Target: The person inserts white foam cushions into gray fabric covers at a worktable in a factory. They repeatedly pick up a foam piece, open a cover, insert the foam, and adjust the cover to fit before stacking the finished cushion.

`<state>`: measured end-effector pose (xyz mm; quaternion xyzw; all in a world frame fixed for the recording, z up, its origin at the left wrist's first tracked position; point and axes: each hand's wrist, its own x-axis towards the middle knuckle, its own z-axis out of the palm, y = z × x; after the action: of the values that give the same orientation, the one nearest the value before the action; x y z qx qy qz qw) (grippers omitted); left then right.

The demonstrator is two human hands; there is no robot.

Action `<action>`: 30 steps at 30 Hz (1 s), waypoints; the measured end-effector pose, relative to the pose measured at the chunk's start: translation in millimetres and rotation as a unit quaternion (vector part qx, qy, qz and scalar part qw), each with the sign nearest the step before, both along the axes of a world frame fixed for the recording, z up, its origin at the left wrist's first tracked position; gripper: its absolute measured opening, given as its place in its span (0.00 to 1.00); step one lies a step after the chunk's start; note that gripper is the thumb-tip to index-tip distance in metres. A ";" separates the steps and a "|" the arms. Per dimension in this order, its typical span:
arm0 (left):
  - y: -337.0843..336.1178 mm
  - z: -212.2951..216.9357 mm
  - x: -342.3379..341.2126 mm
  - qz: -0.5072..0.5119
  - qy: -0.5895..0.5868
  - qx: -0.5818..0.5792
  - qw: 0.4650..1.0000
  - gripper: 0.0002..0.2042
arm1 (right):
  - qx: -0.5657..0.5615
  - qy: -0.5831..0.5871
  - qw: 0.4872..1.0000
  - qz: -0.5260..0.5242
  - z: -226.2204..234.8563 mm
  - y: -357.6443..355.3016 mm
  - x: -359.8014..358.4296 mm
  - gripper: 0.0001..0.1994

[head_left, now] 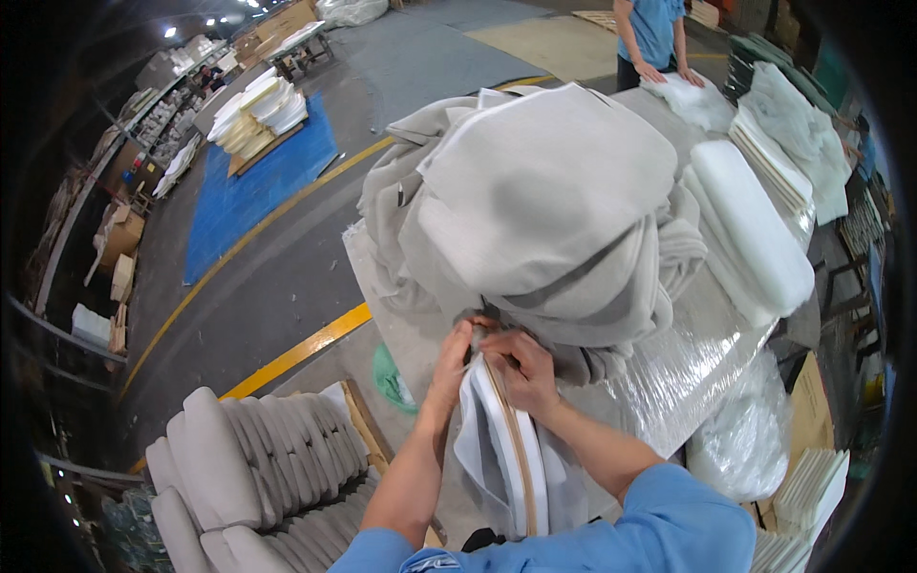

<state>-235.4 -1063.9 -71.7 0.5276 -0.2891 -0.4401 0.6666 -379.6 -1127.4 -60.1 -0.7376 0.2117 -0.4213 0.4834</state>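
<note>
A narrow white padded piece [532, 482] with a tan strip along its edge stands against my body, with pale grey fabric [468, 454] around its sides. At its upper end my left hand [453, 357] pinches gathered grey fabric. Beside it my right hand [523, 371] has its fingers curled at the same bunched fabric, just above the tan strip. The exact grip of the fingertips is partly hidden. Right beyond both hands lies a large heap of grey fabric covers [554, 191] on the table.
The table [659, 401] has plastic film on its right side, bearing a white wadding roll [750, 229]. Stacked grey cushions [258, 468] stand at lower left. A clear plastic bag [740, 430] sits at lower right. Across the table a person [654, 38] touches white wadding.
</note>
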 end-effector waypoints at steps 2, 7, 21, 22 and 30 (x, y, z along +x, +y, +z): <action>6.5 -24.1 11.0 0.022 0.006 0.031 0.999 0.23 | 0.009 0.020 0.999 0.029 1.8 1.7 -0.4 0.05; 70.7 -19.3 39.5 0.155 -0.173 0.043 0.972 0.19 | 0.107 -0.002 0.988 0.112 5.9 16.9 -72.6 0.11; 209.9 0.8 -22.2 0.425 0.052 0.063 0.902 0.09 | 0.356 -0.032 0.934 -0.009 -26.3 91.9 -265.3 0.27; 215.1 -0.2 -17.6 0.431 0.067 0.064 0.898 0.09 | 0.351 -0.061 0.934 -0.013 -27.6 93.8 -260.0 0.27; 225.4 -5.1 -19.2 0.422 0.076 0.065 0.901 0.07 | 0.299 -0.095 0.948 -0.055 -31.0 103.2 -254.4 0.22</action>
<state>-254.6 -838.5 -76.8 0.6070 0.0414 -0.1744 0.7742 -634.0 -1024.1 -91.0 -0.5034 0.3211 -0.4323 0.6757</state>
